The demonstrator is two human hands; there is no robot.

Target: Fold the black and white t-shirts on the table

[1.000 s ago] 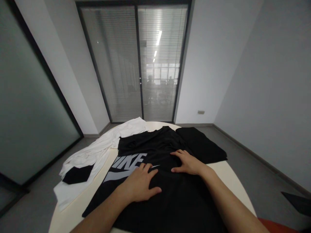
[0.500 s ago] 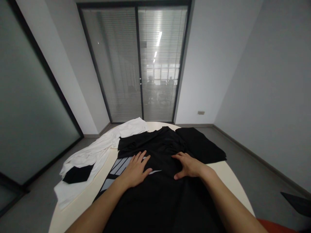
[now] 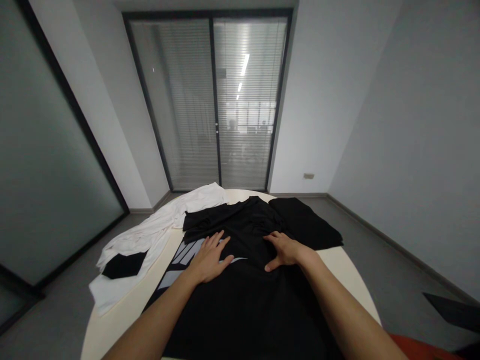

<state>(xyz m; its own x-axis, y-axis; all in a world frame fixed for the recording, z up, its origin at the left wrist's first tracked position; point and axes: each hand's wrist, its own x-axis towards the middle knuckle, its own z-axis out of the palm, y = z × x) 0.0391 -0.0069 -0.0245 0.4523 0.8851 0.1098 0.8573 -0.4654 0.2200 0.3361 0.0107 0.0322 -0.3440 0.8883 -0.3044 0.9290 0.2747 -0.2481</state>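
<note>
A black T-shirt (image 3: 240, 310) with a grey print along its left side lies spread over the table, its far part rumpled. My left hand (image 3: 210, 260) rests on it near the print, palm down with fingers spread. On the right part of the shirt is my right hand (image 3: 287, 251), thumb and fingers apart, touching the cloth. Nothing is gripped by either hand. Beyond my right hand, a folded black garment (image 3: 307, 225) lies beside the shirt.
White clothing (image 3: 165, 217) lies along the left edge of the round pale table (image 3: 354, 275), with a black patch (image 3: 125, 265) on it. A glass door (image 3: 243, 110) with blinds stands behind. Something red (image 3: 416, 347) shows at lower right.
The view has shifted slightly, and the shirt's near edge now shows at the bottom. Both hands stay in nearly the same place on the shirt.
</note>
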